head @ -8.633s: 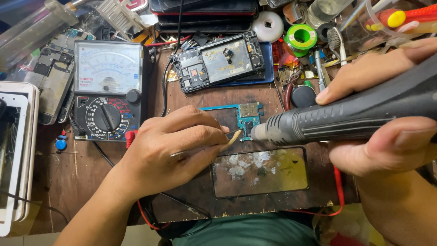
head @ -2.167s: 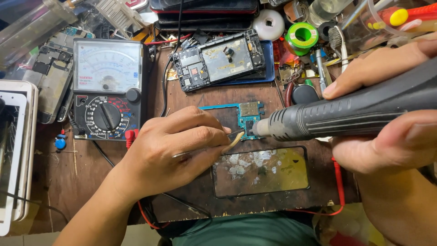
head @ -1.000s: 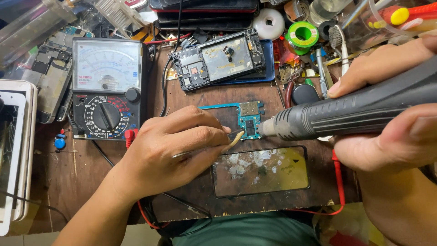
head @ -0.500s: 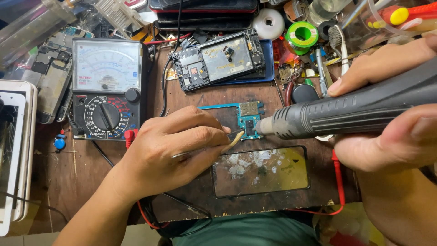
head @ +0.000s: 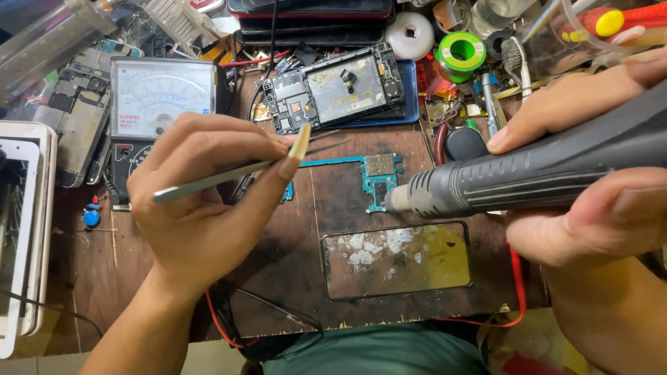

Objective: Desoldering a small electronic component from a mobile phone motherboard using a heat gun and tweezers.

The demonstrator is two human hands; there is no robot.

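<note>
Head view: I am looking down on a cluttered wooden bench. My left hand is hanging over the bench's middle left, fingers pinched shut on a pair of thin metal tweezers whose tips are pointing right, towards the back. My right hand is coming in from the right edge, wrapped closed round a dark grey hot-air handpiece; its metal nozzle is pointing left and sitting just beside the lower edge of a small teal circuit board lying near the bench's centre. I cannot tell whether the nozzle is touching the board. The two hands are well apart, with the board between them.

Just in front of the board, a stained glass panel with a dark outline is lying flat. Behind the board, an opened phone chassis is resting on a blue tray. At the back left an analogue multimeter with a pale dial face is standing, its printed label too small for me to describe. Towards the back right corner a green solder spool is sitting beside a white round spool. A red lead is trailing along the front edge, and white tablet frames are stacked at the left edge.
</note>
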